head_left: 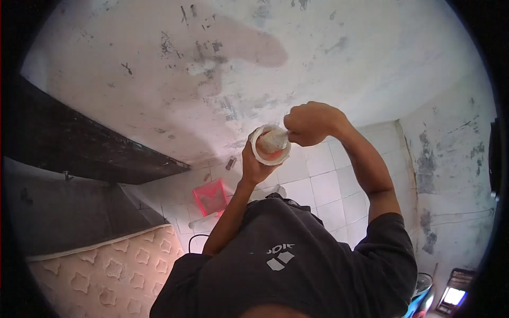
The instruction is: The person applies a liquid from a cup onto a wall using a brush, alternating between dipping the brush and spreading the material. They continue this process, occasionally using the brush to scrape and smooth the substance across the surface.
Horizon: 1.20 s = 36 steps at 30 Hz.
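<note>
A small round tub (256, 152) with a white-smeared rim and an orange-pink inside is held up in front of my chest. My left hand (255, 170) wraps round its side from below. Over the tub's right edge, my right hand (314, 124) is closed in a fist round the handle of a tool. The tool's broad, white-coated head (274, 141) is down in the tub, and its handle is mostly hidden in my fingers; I cannot tell whether it is a brush or a scraper.
A patchy whitish wall (339, 74) with dark marks and a damp-looking area rises ahead. Below it lies a white tiled floor (324, 191) with a pink plastic bin (210, 195). At left are a dark wooden panel (90, 132) and a patterned mattress (101, 275). Another stained wall (450, 153) stands right.
</note>
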Available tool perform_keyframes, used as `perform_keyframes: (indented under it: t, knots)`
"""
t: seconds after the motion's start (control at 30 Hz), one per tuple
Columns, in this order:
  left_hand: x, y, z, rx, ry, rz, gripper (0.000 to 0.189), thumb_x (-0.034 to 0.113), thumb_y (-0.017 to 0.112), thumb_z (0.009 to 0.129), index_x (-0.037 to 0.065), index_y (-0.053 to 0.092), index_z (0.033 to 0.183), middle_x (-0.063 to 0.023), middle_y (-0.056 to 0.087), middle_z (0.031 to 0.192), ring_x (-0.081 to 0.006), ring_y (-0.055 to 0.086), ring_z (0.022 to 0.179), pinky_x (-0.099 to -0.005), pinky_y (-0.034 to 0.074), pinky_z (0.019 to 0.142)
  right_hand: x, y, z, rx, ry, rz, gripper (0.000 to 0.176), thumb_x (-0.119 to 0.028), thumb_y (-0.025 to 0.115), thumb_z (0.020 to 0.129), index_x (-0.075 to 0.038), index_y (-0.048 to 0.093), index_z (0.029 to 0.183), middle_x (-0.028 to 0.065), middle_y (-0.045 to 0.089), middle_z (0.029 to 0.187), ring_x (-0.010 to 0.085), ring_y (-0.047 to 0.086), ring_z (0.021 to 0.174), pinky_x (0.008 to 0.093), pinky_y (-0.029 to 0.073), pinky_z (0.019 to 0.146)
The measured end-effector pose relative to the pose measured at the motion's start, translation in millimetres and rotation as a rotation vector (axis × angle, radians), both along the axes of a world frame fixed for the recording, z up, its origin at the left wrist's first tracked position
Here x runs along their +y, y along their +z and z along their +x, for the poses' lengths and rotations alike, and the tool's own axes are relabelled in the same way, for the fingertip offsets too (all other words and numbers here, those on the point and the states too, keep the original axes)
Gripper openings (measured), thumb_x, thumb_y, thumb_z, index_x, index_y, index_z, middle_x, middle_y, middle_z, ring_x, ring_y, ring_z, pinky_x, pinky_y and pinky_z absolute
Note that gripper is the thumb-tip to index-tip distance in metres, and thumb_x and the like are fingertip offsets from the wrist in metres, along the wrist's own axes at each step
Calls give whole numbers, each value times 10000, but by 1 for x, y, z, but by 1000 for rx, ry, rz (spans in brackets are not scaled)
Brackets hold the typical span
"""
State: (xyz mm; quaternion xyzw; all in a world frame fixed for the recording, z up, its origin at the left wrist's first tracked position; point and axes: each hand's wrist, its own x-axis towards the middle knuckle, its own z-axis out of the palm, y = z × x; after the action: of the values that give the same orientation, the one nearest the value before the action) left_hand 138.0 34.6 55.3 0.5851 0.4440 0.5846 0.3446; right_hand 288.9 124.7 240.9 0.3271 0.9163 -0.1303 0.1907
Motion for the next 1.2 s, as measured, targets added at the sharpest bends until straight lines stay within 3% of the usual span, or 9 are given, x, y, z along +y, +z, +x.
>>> perform_keyframes:
  t: [0.2,0.27,0.4,0.57,0.63,0.87,1.03,1.2]
  knots:
    - [-2,-8,2,-49,-60,7,821,151,926,604,19,501,1294,-132,613,1216,-258,618,1106,-384,482,973,-5,-18,-8,-3,-31,-16,251,-219,593,788,15,675,754,219,678,771,402,673,759,480,541,696]
    - [-1,-10,-1,-74,-72,-6,829,152,929,597,18,500,1293,-133,609,1215,-261,615,1108,-388,480,975,4,-17,2,60,1,-11,271,-236,590,799,15,673,741,214,681,783,406,665,751,477,537,684]
    - [4,-15,-8,14,-31,46,844,104,942,587,29,482,1291,-108,584,1229,-219,596,1116,-380,489,986,19,-12,19,159,0,-102,268,-207,611,812,22,650,679,220,622,661,397,620,650,469,471,589]
    - [7,-26,-6,-56,-64,2,865,86,944,584,32,458,1297,-98,571,1240,-209,593,1117,-371,490,994,27,-12,29,164,-37,-187,276,-209,629,842,24,659,698,208,600,611,346,585,562,427,439,549]
    - [8,-23,-3,-91,-38,61,877,159,939,589,9,463,1310,-137,597,1219,-252,611,1105,-388,483,975,30,-20,35,284,-64,-266,262,-219,634,858,15,687,752,178,609,606,294,562,530,404,427,534]
    - [9,-20,5,-110,-15,1,844,109,926,607,21,456,1302,-121,589,1217,-233,604,1108,-383,483,985,31,-42,42,470,-50,-406,249,-221,635,878,13,687,810,118,598,592,195,551,534,362,418,522]
    - [9,-21,10,-347,-60,-96,792,70,919,622,33,474,1276,-104,600,1192,-209,613,1072,-358,510,946,29,-58,44,545,-144,-537,237,-209,640,885,16,682,822,83,589,585,140,521,533,333,409,515]
    - [12,4,3,-137,-49,-49,764,81,923,624,31,496,1256,-104,613,1178,-208,621,1059,-359,520,926,21,-37,50,501,-147,-446,212,-198,647,868,9,680,835,101,614,604,178,579,551,356,427,525]
